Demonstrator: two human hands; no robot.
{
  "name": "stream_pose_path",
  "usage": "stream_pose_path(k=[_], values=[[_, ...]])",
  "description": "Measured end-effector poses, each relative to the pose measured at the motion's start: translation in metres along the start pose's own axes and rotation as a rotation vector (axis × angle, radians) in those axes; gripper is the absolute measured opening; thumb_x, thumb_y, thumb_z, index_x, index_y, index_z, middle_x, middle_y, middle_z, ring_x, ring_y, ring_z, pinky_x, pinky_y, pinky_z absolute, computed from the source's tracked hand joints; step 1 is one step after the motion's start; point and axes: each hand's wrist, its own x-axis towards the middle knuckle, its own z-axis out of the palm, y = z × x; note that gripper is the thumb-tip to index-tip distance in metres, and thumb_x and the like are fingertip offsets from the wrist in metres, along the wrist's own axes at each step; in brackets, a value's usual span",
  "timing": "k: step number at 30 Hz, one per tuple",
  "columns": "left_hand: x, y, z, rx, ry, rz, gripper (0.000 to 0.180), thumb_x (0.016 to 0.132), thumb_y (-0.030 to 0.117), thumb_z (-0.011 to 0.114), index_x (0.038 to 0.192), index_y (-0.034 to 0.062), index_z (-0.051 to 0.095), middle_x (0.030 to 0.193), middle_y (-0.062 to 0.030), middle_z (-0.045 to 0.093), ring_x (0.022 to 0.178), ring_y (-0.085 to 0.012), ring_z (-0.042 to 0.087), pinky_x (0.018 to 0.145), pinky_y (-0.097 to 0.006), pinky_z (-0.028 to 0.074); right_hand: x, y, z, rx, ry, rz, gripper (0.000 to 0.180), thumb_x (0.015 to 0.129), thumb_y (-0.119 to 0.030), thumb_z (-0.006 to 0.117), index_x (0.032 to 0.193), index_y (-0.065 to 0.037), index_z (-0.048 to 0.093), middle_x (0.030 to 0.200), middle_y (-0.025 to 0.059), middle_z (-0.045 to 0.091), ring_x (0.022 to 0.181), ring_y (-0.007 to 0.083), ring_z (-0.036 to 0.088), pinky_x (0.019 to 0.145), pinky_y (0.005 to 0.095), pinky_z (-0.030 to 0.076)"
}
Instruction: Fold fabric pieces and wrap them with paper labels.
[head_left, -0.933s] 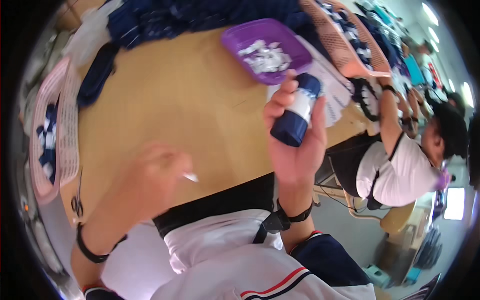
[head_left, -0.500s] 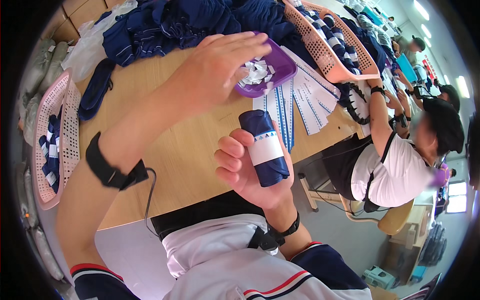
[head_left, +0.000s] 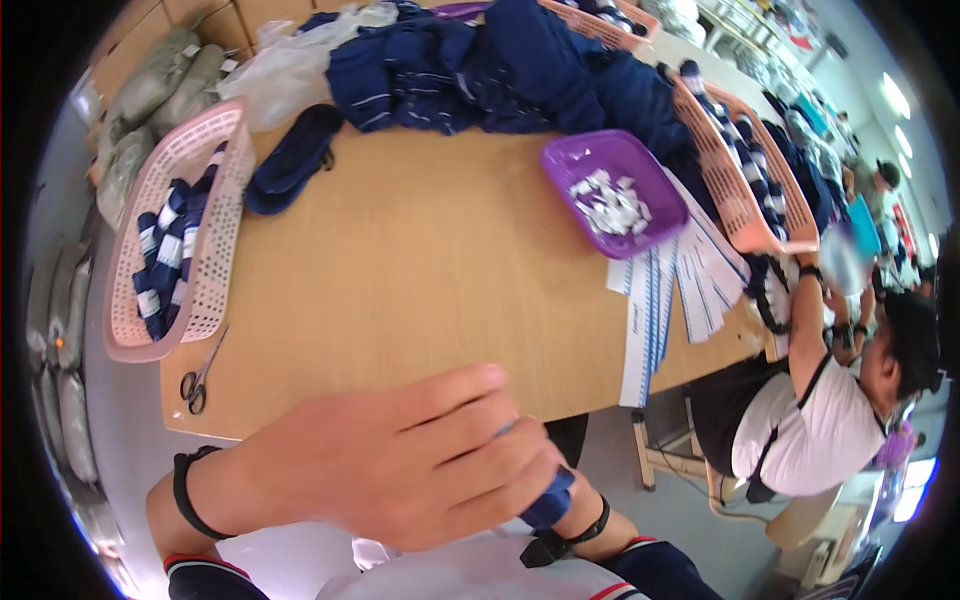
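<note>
Navy fabric roll, left hand palm-down over it, can't tell either grip, visible end toward right wrist, long axis mostly hidden

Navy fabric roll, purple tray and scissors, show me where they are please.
Navy fabric roll (head_left: 549,503), head view: its exposed lower end.
Purple tray (head_left: 612,152), head view: its bare inner far side.
Scissors (head_left: 201,376), head view: around the pivot.

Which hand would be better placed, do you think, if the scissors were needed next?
Probably the left hand: though partly covering the navy roll, it is nearer the scissors on the table. The right wrist sits farther across, its hand mostly hidden.
</note>
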Motion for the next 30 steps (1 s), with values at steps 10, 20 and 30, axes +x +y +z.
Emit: stream_pose_path(k=[10, 20, 30], values=[[-0.146, -0.089, -0.126, 0.573, 0.316, -0.940, 0.047, 0.083, 0.013, 0.077, 0.126, 0.0022, 0.063, 0.116, -0.0177, 0.072, 0.107, -0.0368, 0.069, 0.094, -0.042, 0.053, 0.029, -0.019, 0.014, 0.089, -0.017, -0.215, 0.062, 0.106, -0.058, 0.039, 0.123, -0.001, 0.056, 0.123, 0.0191, 0.063, 0.108, 0.0244, 0.059, 0.098, 0.0381, 0.043], [-0.195, -0.106, -0.090, 0.531, 0.089, -1.041, 0.074, 0.095, 0.016, 0.060, 0.158, -0.0001, 0.026, 0.156, -0.0218, 0.043, 0.145, -0.0406, 0.040, 0.126, -0.047, 0.018, -0.012, -0.094, 0.018, -0.382, 0.218, -0.186, 0.049, 0.106, -0.039, 0.049, 0.128, 0.005, 0.053, 0.113, 0.0188, 0.066, 0.101, 0.0219, 0.061, 0.093, 0.0378, 0.047], [-0.168, 0.018, 0.036, 0.068, 0.038, -1.017, 0.046, 0.080, 0.004, 0.068, 0.126, 0.0013, 0.064, 0.132, -0.0126, 0.067, 0.131, -0.0295, 0.058, 0.116, -0.051, 0.035, 0.139, -0.328, -0.098, -1.384, 0.626, -0.465, 0.033, 0.103, -0.028, 0.058, 0.121, -0.002, 0.067, 0.092, 0.0047, 0.068, 0.081, 0.0105, 0.062, 0.068, 0.0238, 0.048]])
